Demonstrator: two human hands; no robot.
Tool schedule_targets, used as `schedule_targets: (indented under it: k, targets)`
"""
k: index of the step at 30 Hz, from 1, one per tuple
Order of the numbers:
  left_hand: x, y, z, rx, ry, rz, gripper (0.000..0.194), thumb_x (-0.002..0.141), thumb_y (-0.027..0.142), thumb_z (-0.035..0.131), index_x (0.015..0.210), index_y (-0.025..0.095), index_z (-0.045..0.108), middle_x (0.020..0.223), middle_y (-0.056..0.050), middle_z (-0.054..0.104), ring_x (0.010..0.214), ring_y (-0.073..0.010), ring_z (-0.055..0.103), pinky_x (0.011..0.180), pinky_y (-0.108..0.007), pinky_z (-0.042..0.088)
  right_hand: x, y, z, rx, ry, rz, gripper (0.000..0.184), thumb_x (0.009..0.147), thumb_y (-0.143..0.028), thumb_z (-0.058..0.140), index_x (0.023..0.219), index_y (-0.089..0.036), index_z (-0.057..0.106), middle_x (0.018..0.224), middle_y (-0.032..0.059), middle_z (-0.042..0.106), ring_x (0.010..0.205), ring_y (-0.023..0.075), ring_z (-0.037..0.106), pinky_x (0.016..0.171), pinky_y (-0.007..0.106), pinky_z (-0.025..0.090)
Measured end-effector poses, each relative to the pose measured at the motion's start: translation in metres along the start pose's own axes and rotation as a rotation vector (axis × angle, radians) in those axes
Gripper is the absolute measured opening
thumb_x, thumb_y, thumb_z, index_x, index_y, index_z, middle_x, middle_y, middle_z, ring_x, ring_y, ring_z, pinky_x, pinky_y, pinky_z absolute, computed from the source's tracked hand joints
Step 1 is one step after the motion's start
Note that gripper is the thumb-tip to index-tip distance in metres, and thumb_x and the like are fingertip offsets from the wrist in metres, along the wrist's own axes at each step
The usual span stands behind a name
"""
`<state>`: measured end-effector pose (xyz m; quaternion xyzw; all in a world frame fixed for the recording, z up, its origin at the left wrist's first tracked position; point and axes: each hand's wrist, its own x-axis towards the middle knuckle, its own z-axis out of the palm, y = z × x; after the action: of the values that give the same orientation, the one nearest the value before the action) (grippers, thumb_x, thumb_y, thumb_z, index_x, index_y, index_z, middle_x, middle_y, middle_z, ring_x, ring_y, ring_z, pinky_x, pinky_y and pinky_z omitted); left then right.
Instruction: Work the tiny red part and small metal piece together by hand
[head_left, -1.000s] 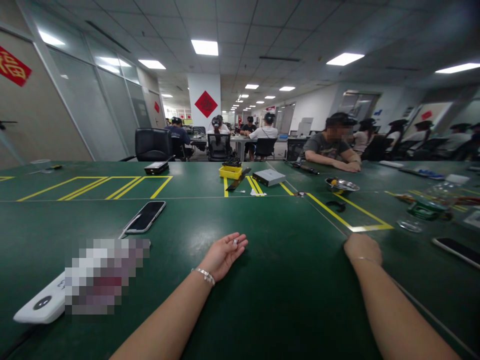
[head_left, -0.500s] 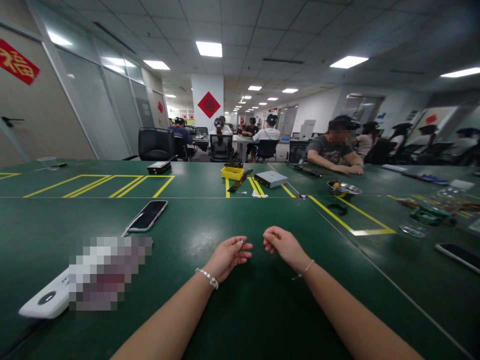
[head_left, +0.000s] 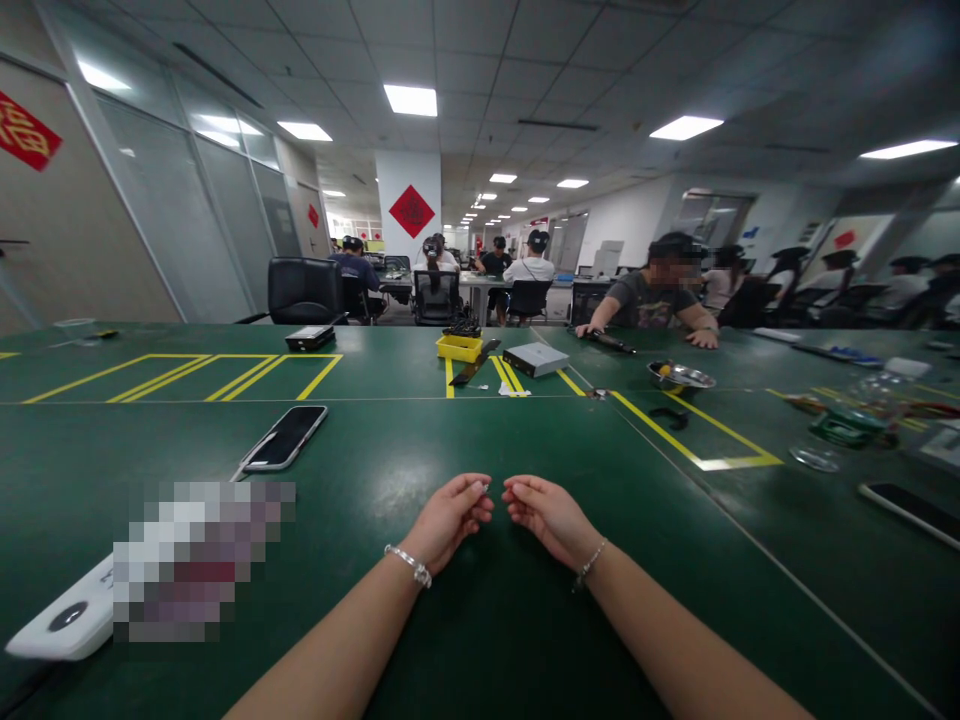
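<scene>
My left grip (head_left: 450, 520) and my right grip (head_left: 546, 518) rest half curled on the green surface (head_left: 525, 640), palms turned inward, fingertips just apart across a narrow gap. The right one holds nothing. At the tips of the left sits a tiny pale speck, too small for me to tell whether it is something pinched or only a fingernail. A silver bead bracelet (head_left: 410, 566) circles my left wrist and a thin chain bracelet (head_left: 589, 565) my right.

The nearest things lie well apart from my hands. A black smartphone (head_left: 285, 437) is ahead on the left, and a white device (head_left: 67, 625), partly pixelated, sits low by the left edge of the view. To the right, a thin pale seam (head_left: 780, 570) runs along the surface beyond my right forearm, and a second smartphone (head_left: 911, 515) lies near the right edge. Farther ahead are a yellow tray (head_left: 459, 348), a flat grey box (head_left: 535, 360) and a steel dish (head_left: 681, 376) beside a yellow taped outline (head_left: 712, 440).

A second ago my right grip lay far out to the right; now it has come in beside the left, and the gap between them is narrower than half a second ago
</scene>
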<state>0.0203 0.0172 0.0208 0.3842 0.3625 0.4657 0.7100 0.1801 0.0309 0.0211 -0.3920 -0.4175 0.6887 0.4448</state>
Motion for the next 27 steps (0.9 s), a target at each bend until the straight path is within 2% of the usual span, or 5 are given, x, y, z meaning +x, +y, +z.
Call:
schedule_targets:
  k: [5, 11, 15, 20, 27]
  targets:
    - [-0.0002, -0.0009, 0.0006, 0.026, 0.046, 0.014, 0.026, 0.075, 0.030, 0.047, 0.093, 0.012, 0.054, 0.059, 0.000, 0.052, 0.048, -0.0056, 0.048, 0.042, -0.016, 0.032, -0.0031, -0.0006, -0.0011, -0.060, -0.075, 0.022, 0.020, 0.069, -0.034, 0.054, 0.074, -0.014, 0.053, 0.056, -0.0015, 0.053, 0.046, 0.0056, 0.047, 0.046, 0.020, 0.034]
    - [-0.0020, 0.0005, 0.0024, 0.029, 0.056, -0.007, 0.018, 0.071, 0.020, 0.052, 0.088, 0.015, 0.054, 0.074, -0.004, 0.058, 0.063, -0.0080, 0.054, 0.051, -0.016, 0.038, -0.0028, 0.0004, -0.0007, -0.006, -0.102, -0.004, 0.018, 0.064, -0.026, 0.061, 0.077, -0.015, 0.054, 0.066, 0.0004, 0.057, 0.055, 0.0069, 0.051, 0.055, 0.021, 0.038]
    - [-0.0026, -0.0009, 0.0034, 0.032, 0.050, 0.027, 0.023, 0.066, 0.017, 0.058, 0.088, 0.015, 0.053, 0.078, -0.004, 0.058, 0.069, -0.0090, 0.054, 0.056, -0.017, 0.039, -0.0026, -0.0004, -0.0005, -0.011, -0.109, 0.002, 0.021, 0.064, -0.026, 0.061, 0.081, -0.014, 0.055, 0.070, 0.0017, 0.058, 0.058, 0.0072, 0.052, 0.058, 0.023, 0.039]
    - [-0.0017, -0.0036, 0.0034, 0.068, 0.050, 0.049, 0.028, 0.060, 0.012, 0.063, 0.086, 0.013, 0.054, 0.077, -0.003, 0.056, 0.064, -0.0070, 0.051, 0.057, -0.018, 0.038, -0.0019, 0.0014, 0.0002, -0.026, -0.097, -0.030, 0.023, 0.066, -0.035, 0.058, 0.075, -0.014, 0.054, 0.059, -0.0009, 0.054, 0.051, 0.0061, 0.048, 0.051, 0.021, 0.036]
    - [0.0003, -0.0047, 0.0018, 0.091, 0.080, 0.051, 0.025, 0.069, 0.031, 0.055, 0.084, 0.012, 0.057, 0.072, -0.002, 0.055, 0.062, -0.0071, 0.051, 0.050, -0.017, 0.035, -0.0024, 0.0021, 0.0000, -0.039, -0.095, -0.024, 0.020, 0.065, -0.030, 0.060, 0.075, -0.014, 0.053, 0.061, -0.0009, 0.055, 0.053, 0.0062, 0.049, 0.053, 0.021, 0.036]
